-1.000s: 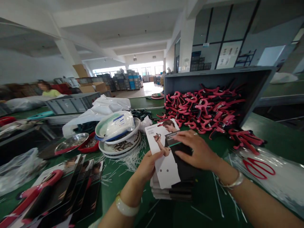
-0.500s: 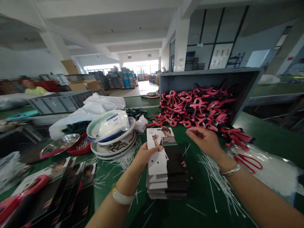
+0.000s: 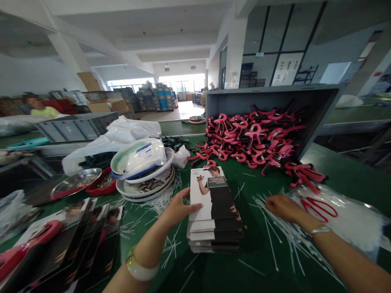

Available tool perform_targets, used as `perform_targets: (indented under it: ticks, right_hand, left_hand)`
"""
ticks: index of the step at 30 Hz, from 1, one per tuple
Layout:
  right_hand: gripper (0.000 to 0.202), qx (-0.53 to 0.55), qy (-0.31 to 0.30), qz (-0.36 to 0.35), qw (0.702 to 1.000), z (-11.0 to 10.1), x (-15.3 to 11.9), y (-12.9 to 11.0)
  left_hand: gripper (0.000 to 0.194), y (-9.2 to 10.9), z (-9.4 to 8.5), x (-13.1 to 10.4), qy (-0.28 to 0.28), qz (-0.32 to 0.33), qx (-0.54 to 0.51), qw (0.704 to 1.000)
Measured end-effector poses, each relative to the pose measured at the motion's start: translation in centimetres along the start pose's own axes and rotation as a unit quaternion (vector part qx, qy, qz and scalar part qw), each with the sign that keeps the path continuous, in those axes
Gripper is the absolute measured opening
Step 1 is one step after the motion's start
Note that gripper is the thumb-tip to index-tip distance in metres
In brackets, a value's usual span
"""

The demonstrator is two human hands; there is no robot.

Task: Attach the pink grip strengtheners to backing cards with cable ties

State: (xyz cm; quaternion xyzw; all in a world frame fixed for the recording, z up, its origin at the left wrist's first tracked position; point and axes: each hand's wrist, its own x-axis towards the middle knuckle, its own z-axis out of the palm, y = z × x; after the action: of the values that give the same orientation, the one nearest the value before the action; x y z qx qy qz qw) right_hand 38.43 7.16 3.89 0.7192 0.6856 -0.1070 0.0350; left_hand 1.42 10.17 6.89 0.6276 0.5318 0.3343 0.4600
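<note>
A stack of printed cardboard packaging cards (image 3: 210, 203), white on one half and black on the other, lies in front of me. At its left side is my left hand (image 3: 180, 205), fingers spread and thumb resting over the edge of the top card. To the right, white cable ties (image 3: 290, 240) lie fanned out on the green table. My right hand (image 3: 282, 207) is closed over their near-stack ends, fingertips pinched at a cable tie; the grip is partly hidden by the fingers.
Behind the stack, a tipped grey crate (image 3: 270, 95) spills red-and-black spring clamps (image 3: 253, 136). A clear plastic bag (image 3: 351, 219) lies at right. Stacked bowls (image 3: 143, 169), a red tray (image 3: 102, 183) and more cards (image 3: 73, 248) with a clamp occupy the left. A person (image 3: 44, 110) is beyond.
My right hand has moved right and down from beside the card stack to the cable ties, and its fingers have closed. My left hand has loosened from the top card and shifted slightly left.
</note>
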Motion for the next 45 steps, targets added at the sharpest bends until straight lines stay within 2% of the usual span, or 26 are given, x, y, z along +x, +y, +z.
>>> perform_targets:
  ticks: [6, 11, 14, 19, 22, 25, 27, 30, 34, 40, 45]
  right_hand:
    - [0.031, 0.041, 0.020, 0.012, 0.999, -1.9, -0.1, 2.6]
    - [0.014, 0.021, -0.008, 0.027, 0.999, 0.1, -1.0, 1.5]
    - [0.014, 0.020, 0.002, 0.024, 1.000, 1.1, -1.2, 1.1]
    - [0.026, 0.062, 0.002, 0.012, 0.998, -0.5, -1.5, 2.9]
    - [0.029, 0.174, -0.002, 0.011, 0.985, -1.8, -2.0, 4.0]
    - [0.030, 0.311, -0.007, 0.041, 0.949, -2.4, -2.6, 4.3]
    - [0.031, 0.352, -0.010, 0.066, 0.934, -2.8, -3.0, 4.1]
    - [0.032, 0.391, -0.009, 0.078, 0.917, -3.5, -3.4, 3.4]
    - [0.034, 0.447, -0.016, 0.049, 0.893, -4.7, -4.0, 1.5]
    - [0.036, 0.541, -0.043, 0.010, 0.840, -6.5, -4.5, -3.1]
    - [0.040, 0.560, -0.091, -0.042, 0.823, -7.3, -4.9, -7.2]
  left_hand:
    - [0.055, -0.8, -0.4, -0.6, -0.001, -0.019, 0.003, 1.000]
    - [0.071, -1.1, 0.4, -1.0, 0.008, -0.019, 0.023, 1.000]
    - [0.069, -1.1, 0.5, -1.3, 0.007, -0.024, 0.004, 1.000]
    - [0.057, -0.3, 0.0, -1.4, -0.009, -0.054, -0.074, 0.996]
    - [0.055, 0.5, -0.1, -1.6, 0.002, -0.064, -0.128, 0.990]
    - [0.050, 1.4, -0.2, -2.1, -0.023, -0.077, -0.177, 0.981]
    - [0.048, 1.8, -0.2, -2.4, -0.046, -0.081, -0.186, 0.978]
    - [0.051, 1.8, -0.2, -2.7, -0.052, -0.090, -0.189, 0.977]
    - [0.058, 1.5, -0.2, -2.8, -0.058, -0.098, -0.203, 0.972]
    - [0.065, 1.5, 0.2, -2.9, -0.075, -0.098, -0.270, 0.955]
    - [0.064, 1.8, 0.5, -3.5, -0.066, -0.092, -0.298, 0.948]
